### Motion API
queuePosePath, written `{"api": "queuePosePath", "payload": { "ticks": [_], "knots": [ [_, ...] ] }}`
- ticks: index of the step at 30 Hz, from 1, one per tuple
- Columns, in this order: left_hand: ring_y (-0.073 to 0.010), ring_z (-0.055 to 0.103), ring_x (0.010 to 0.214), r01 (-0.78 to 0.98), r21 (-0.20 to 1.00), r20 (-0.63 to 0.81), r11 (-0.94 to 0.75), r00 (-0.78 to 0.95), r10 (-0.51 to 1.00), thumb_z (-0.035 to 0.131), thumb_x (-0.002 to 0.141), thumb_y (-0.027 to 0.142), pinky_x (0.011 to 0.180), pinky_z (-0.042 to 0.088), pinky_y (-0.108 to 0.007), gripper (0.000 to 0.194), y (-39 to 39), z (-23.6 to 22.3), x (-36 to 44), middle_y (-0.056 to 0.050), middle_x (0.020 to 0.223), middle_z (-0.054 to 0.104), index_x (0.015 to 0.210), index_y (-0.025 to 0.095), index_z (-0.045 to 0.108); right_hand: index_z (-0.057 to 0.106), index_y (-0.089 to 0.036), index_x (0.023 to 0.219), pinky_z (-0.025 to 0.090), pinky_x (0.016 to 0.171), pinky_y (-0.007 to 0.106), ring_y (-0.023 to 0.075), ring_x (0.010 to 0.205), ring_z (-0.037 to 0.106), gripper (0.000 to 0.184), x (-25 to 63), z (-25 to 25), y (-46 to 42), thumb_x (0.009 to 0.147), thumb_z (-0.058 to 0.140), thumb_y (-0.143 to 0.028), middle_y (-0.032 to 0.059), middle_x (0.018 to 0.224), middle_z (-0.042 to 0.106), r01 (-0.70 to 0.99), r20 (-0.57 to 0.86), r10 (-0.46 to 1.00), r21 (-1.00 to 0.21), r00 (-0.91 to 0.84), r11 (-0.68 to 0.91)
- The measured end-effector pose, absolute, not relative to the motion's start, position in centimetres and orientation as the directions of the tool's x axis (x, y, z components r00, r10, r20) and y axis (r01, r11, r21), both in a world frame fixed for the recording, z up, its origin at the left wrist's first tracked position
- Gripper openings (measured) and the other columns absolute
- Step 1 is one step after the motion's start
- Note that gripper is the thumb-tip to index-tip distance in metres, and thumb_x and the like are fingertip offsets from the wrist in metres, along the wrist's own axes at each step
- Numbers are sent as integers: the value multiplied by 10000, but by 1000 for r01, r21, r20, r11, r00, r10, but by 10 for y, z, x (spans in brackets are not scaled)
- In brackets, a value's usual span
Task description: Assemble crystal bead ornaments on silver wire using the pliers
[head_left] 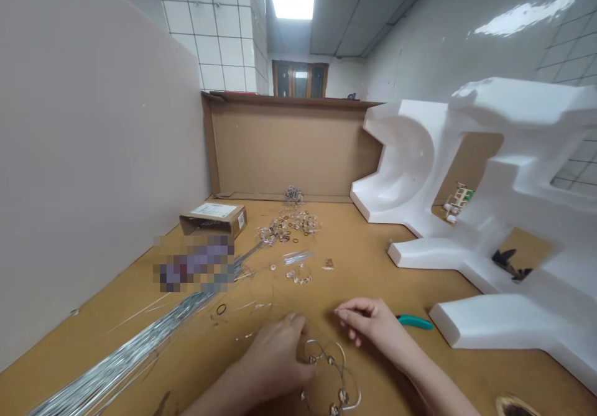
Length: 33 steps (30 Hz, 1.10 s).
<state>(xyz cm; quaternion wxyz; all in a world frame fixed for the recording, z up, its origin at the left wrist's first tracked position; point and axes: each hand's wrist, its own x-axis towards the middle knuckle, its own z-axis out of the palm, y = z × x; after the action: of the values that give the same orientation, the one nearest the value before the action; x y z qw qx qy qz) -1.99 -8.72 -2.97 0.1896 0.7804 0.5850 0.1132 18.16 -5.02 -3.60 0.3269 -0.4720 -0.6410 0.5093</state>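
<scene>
My left hand point(275, 357) rests low on the brown tabletop point(373, 260) with its fingers curled around a curved wire piece strung with clear beads point(333, 375). My right hand point(370, 326) is just to its right, fingertips pinched together on a thin wire end that is too fine to see clearly. A teal-handled pair of pliers point(415, 322) lies on the table directly behind my right hand.
A long bundle of silver wires point(125, 357) runs from lower left toward centre. Loose rings and crystal beads point(289, 224) lie farther back beside a small cardboard box point(214, 218). White foam packing point(489, 217) fills the right side; cardboard and a white board wall off the back and left.
</scene>
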Motion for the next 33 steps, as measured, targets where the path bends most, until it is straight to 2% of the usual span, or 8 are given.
{"api": "queuePosePath", "payload": {
  "ticks": [2, 6, 11, 13, 21, 26, 33],
  "knots": [
    [-191, 537, 709, 890, 391, -48, -237, 276, 960, 603, 581, 321, 578, 325, -254, 280, -95, -31, -18, -11, 822, 593, 830, 211, 536, 637, -148, 728, 392, 430, 208, 84, 468, 466, 477, 184, -38, -52, 641, 549, -608, -2, 597, 545, 273, -71, 938, -962, -339, 26],
    [-186, 529, 715, 867, 415, -17, -276, 311, 950, 504, 641, 224, 601, 330, -262, 84, -98, -34, -11, -20, 789, 576, 719, 199, 524, 634, -152, 712, 352, 419, 208, 80, 441, 430, 401, 182, -37, -58, 698, 534, -541, -21, 550, 491, 310, -41, 936, -948, -349, 74],
    [-177, 496, 756, 833, 452, 61, -319, 328, 943, 491, 624, 165, 621, 326, -255, 70, -91, -43, -8, -19, 799, 547, 687, 196, 488, 647, -172, 639, 388, 581, 239, 130, 602, 501, 239, 175, -33, -67, 759, 522, -336, 15, 604, 545, 487, 131, 901, -804, -413, 340],
    [-173, 481, 761, 821, 462, 86, -334, 333, 939, 492, 611, 146, 623, 321, -250, 89, -90, -45, -9, -17, 797, 540, 684, 192, 473, 651, -178, 653, 389, 603, 236, 137, 635, 516, 221, 174, -32, -68, 771, 503, -292, 22, 633, 568, 533, 147, 890, -755, -432, 383],
    [-131, 465, 677, 719, 589, 87, -368, 397, 914, 455, 640, 96, 584, 309, -219, 127, -89, -45, -8, 14, 727, 551, 714, 198, 451, 631, -183, 672, 386, 617, 221, 131, 656, 521, 198, 176, -33, -69, 786, 479, -239, 15, 660, 567, 580, 137, 874, -700, -466, 418],
    [-110, 471, 661, 642, 687, 84, -341, 395, 915, 454, 640, 70, 589, 331, -196, 174, -89, -47, -7, 37, 709, 542, 751, 205, 449, 610, -178, 652, 373, 588, 211, 120, 622, 509, 183, 174, -36, -72, 770, 471, -204, 10, 659, 564, 563, 98, 860, -718, -501, 409],
    [-89, 449, 601, 527, 784, 96, -328, 419, 903, 438, 693, 76, 568, 344, -177, 160, -88, -49, -7, 51, 656, 510, 782, 200, 488, 589, -166, 665, 337, 547, 211, 113, 565, 431, 209, 178, -37, -70, 768, 479, -310, -14, 582, 510, 480, -35, 889, -851, -457, 214]
  ]
}}
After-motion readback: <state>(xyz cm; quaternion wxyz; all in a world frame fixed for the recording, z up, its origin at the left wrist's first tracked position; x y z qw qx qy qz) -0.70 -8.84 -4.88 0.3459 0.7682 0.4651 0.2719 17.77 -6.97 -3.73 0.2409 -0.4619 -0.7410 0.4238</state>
